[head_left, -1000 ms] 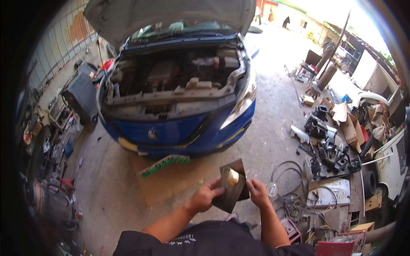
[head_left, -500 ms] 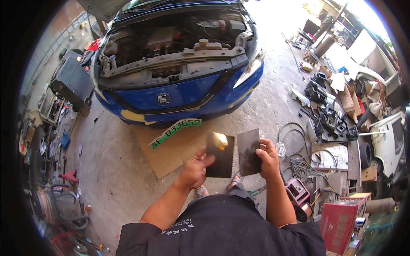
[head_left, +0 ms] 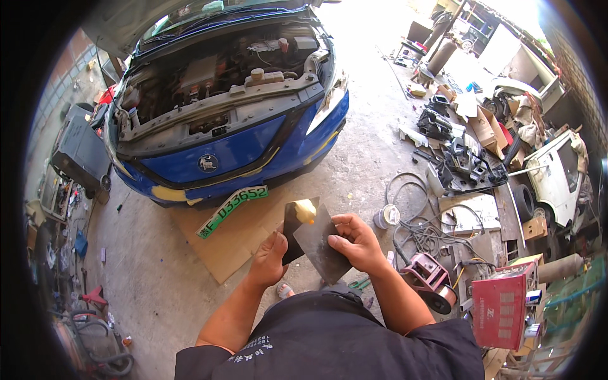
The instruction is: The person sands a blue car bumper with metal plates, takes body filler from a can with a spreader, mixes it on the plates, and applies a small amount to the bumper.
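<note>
My left hand [head_left: 271, 263] is closed on a dark, flat rectangular putty plate [head_left: 291, 225]. A lump of pale yellow putty [head_left: 305, 209] with a small orange spot sits near its upper end. My right hand [head_left: 361, 246] grips a dark putty spreader [head_left: 322, 244], thumb on its face. This spreader lies tilted across the left plate, its upper edge by the putty, and hides part of that plate. Beyond them stands a blue car [head_left: 259, 142], bonnet raised, with yellow filler patches [head_left: 170, 194] on its front bumper.
A green number plate [head_left: 235, 208] hangs slanted under the bumper, above flat cardboard [head_left: 218, 253]. To my right are a round can [head_left: 387, 216], tangled cables [head_left: 421, 231], a wire feeder with a spool [head_left: 430, 278] and a red machine [head_left: 506, 310]. Car parts [head_left: 468, 161] are heaped further right.
The two plates, held apart before, now overlap, with the right-hand spreader tilted over the left plate near the putty. My view has shifted right, and the can now shows fully.
</note>
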The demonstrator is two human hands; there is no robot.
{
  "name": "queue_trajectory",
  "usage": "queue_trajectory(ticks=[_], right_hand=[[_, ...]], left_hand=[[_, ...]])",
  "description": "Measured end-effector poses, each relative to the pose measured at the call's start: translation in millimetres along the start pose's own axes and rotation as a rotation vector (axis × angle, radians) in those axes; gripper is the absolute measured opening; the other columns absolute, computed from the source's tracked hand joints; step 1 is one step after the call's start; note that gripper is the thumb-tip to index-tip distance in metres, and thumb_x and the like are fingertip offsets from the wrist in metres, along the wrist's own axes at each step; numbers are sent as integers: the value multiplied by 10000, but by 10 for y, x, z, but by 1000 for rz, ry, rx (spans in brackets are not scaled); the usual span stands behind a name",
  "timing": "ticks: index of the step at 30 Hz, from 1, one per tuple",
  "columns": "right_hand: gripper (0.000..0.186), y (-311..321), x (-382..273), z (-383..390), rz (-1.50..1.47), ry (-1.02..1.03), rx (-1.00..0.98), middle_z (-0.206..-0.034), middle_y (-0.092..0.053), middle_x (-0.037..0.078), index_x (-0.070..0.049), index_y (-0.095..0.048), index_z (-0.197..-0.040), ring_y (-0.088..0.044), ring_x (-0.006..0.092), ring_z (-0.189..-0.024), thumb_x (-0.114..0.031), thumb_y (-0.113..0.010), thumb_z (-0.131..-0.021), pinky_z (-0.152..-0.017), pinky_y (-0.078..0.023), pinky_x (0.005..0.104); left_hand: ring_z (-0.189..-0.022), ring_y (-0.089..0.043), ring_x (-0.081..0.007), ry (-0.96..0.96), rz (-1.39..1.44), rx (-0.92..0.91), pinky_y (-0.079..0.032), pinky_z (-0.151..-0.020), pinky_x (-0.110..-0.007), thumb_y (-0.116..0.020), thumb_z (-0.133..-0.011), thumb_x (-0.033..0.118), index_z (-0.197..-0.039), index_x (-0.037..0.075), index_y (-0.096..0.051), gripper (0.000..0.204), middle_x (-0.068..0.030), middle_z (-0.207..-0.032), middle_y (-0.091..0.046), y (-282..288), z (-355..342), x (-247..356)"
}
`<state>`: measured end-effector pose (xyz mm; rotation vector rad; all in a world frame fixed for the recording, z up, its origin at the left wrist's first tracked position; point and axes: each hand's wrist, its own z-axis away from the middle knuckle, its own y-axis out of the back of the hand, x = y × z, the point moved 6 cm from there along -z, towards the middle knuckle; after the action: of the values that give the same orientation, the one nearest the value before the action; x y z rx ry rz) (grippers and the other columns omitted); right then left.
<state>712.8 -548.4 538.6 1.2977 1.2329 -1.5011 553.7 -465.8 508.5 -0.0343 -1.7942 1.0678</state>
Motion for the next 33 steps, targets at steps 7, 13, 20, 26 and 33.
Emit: queue_trajectory(ticks=[7,13,20,26,33], right_hand=[[368,55,-611,-54,-167,173,-44,-1050,-637,116,33,-479,-1236,-610,156,-959,-1,-592,-888,-845,-473,284],[441,-282,-1198,63,443,569,-489,-1127,-596,137,-45,-643,-1119,-583,302,-1059,118,-615,-710,-923,-456,365],[455,-66,-777,-30,996,487,-255,-1111,-618,109,-99,-657,-1138,-576,290,-1051,60,-596,-716,-898,-464,378],[449,-501,-809,42,1024,618,58,-1087,-619,104,-92,-655,-1131,-570,311,-1022,39,-607,-705,-887,-471,378],[459,-506,-982,-72,967,632,37,-1096,-617,130,-79,-646,-1142,-580,317,-994,49,-586,-705,-872,-469,387]], left_hand=[[-1053,-565,-217,149,-534,-187,-486,-883,-363,-443,-1001,319,-1370,0,-394,491,-103,-1179,-542,-161,-102,167],[-1079,-563,-461,445,489,-337,-527,-787,-581,-408,-954,505,-1402,-3,-306,685,-257,-1309,-469,-215,46,6],[-1103,-552,-443,376,471,-281,-508,-825,-587,-418,-947,529,-1412,22,-304,696,-206,-1353,-449,-386,92,-23],[-1244,-476,-247,-38,-53,38,-384,-1035,-424,-395,-962,535,-1397,56,-362,648,-116,-1326,-503,-237,-68,14],[-989,-586,-160,-282,-287,260,-447,-927,-330,-397,-1005,417,-1266,17,-491,487,-72,-1172,-584,-120,-108,69]])
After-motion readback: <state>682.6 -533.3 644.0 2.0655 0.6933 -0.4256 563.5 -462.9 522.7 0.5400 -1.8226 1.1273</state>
